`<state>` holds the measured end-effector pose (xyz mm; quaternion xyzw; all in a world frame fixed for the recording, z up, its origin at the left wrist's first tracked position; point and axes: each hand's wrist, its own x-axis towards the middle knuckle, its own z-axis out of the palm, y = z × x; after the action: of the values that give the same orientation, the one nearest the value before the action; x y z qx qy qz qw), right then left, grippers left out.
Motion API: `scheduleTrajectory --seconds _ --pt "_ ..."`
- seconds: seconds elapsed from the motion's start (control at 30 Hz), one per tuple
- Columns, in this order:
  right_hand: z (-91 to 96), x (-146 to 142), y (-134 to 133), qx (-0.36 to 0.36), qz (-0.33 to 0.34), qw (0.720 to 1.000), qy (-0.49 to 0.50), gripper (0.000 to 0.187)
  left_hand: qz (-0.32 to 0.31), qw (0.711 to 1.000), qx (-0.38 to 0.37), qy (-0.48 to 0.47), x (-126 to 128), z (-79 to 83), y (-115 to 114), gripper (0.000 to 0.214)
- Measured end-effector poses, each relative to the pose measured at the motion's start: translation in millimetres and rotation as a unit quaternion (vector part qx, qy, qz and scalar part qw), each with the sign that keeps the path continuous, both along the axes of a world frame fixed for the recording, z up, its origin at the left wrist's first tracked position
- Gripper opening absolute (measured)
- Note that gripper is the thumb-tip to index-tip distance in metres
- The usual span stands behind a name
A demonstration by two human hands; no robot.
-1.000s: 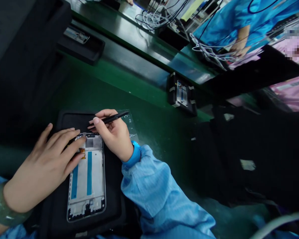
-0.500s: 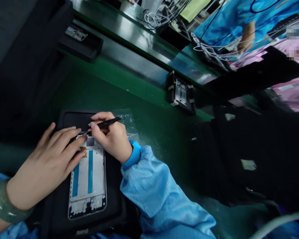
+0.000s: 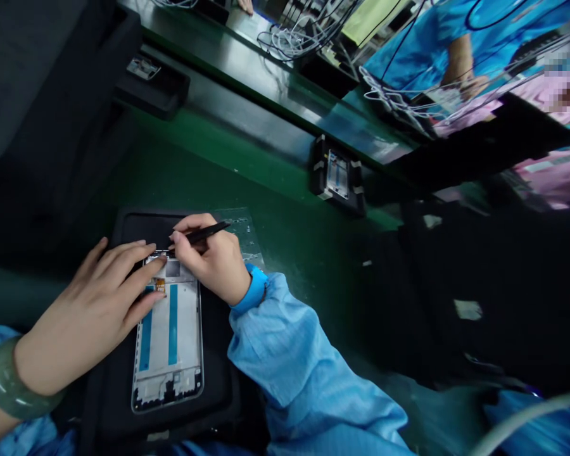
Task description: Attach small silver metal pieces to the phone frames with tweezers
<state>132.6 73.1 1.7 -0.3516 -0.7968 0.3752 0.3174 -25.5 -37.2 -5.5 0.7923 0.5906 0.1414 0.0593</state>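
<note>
While the left hand lies with fingers loosely spread over the far left part of a phone frame, the right hand pinches a slim black tool at the frame's far edge. The hands are apart, fingertips just beside each other; they screen the frame's far corners, and whether the tool's tip touches it cannot be told. The frame lies on a black tray, near and left of centre. A clear sheet sits partly behind the right hand. A dark block fills the far left, a black tray beside it. Farther right, a taped black fixture carries another frame. Black slabs crowd the right; white cables tangle at the far side.
</note>
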Motion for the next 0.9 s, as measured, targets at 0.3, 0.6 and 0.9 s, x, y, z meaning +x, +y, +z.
scheduleTrajectory --seconds 0.3,0.6,0.9 --pt "-0.6 -0.4 1.1 -0.046 -0.002 0.999 0.025 0.015 0.002 1.0 -0.005 0.003 0.7 0.9 -0.5 0.044" --pt "-2.2 -0.9 1.2 -0.026 0.002 0.999 0.026 0.014 0.006 1.0 0.01 0.01 -0.4 -1.0 0.4 0.045" --pt "-7.6 -1.5 0.6 0.081 0.023 0.996 0.015 0.014 0.013 1.0 0.026 0.008 0.8 -1.2 0.8 0.044"
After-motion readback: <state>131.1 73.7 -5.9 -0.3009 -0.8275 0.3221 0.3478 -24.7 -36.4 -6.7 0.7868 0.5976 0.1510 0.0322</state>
